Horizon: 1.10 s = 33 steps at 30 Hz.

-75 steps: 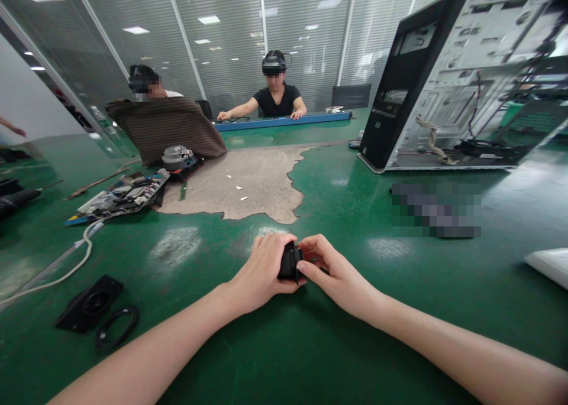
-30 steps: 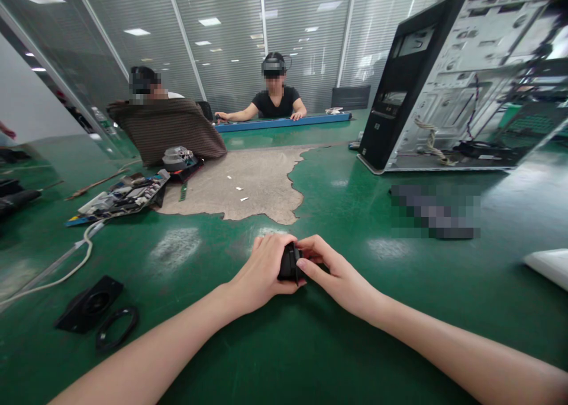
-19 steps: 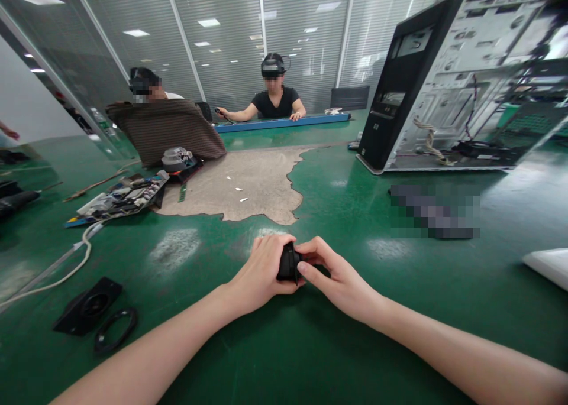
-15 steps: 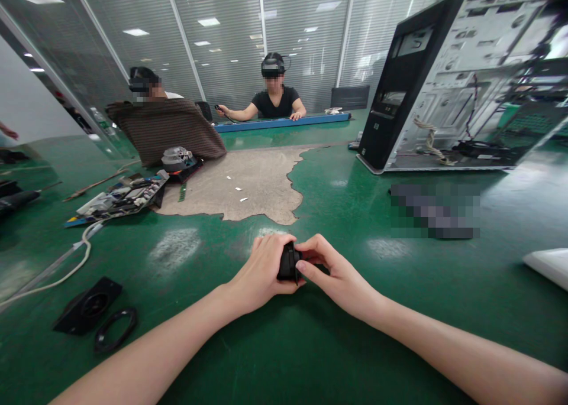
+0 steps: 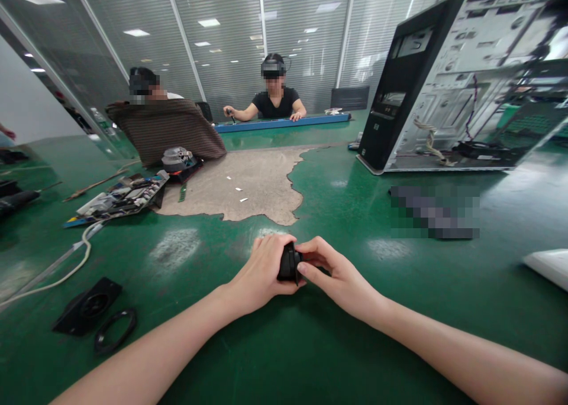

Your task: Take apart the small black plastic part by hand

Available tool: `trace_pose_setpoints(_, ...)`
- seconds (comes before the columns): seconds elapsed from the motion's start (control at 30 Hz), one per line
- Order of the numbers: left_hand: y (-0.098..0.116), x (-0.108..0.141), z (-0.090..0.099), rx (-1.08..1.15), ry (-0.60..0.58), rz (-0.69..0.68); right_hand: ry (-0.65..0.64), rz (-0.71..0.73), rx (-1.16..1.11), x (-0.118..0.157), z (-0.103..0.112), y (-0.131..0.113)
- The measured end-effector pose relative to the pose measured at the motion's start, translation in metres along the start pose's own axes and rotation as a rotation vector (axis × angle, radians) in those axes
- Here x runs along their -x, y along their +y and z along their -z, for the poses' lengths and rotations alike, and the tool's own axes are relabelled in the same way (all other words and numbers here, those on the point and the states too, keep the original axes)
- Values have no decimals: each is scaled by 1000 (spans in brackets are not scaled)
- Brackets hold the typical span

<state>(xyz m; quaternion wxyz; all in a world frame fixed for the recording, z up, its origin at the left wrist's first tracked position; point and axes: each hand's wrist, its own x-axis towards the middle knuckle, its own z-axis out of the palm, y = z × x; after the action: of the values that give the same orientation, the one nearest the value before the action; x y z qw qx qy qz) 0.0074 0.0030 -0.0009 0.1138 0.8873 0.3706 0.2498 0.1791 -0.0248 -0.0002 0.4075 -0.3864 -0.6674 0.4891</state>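
Observation:
A small black part [image 5: 289, 264] is held between my two hands above the green table, near the middle of the view. My left hand [image 5: 262, 269] wraps round its left side, thumb below and fingers over the top. From the right, my right hand [image 5: 331, 269] pinches the part's right side with thumb and fingertips. At the lower left lie a black square piece with a round opening [image 5: 89, 306] and a black ring [image 5: 115, 330], close beside each other.
An open computer case [image 5: 412, 97] stands at the back right. A circuit board [image 5: 122, 199] and white cable [image 5: 84, 257] lie left. Beyond the bare tan patch [image 5: 248, 180], two people sit, one with a hand near a blue bar [image 5: 284, 123]. A white object [image 5: 548, 266] is far right.
My hands stay almost in place, with my right hand's fingers shifted very slightly right. The person across has moved the hand with a dark tool inward toward the blue bar.

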Motion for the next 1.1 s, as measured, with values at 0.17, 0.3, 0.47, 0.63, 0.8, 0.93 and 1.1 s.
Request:
trace_pose_setpoints(0.17, 1, 1, 0, 10, 9, -6, 45, -17, 21, -3, -1, 0)
trace_pose_setpoints(0.3, 1, 1, 1, 13, 2, 3, -8, -7, 20, -1, 1, 0)
trace_pose_setpoints(0.47, 0, 1, 0, -2, 7, -4, -23, 43, -5, 1, 2, 1)
trace_pose_setpoints(0.63, -2, 1, -3, 9, 25, -14, 21, -20, -48, -2, -1, -1)
trace_pose_setpoints(0.8, 0, 1, -2, 9, 19, -10, 21, -45, 1, -3, 0, -2)
trace_pose_setpoints(0.93, -1, 2, -1, 3, 6, -7, -35, 34, 18, -1, 2, 0)
trace_pose_setpoints(1.1, -2, 1, -2, -1, 24, -21, -22, 6, -33, 0, 1, 2)
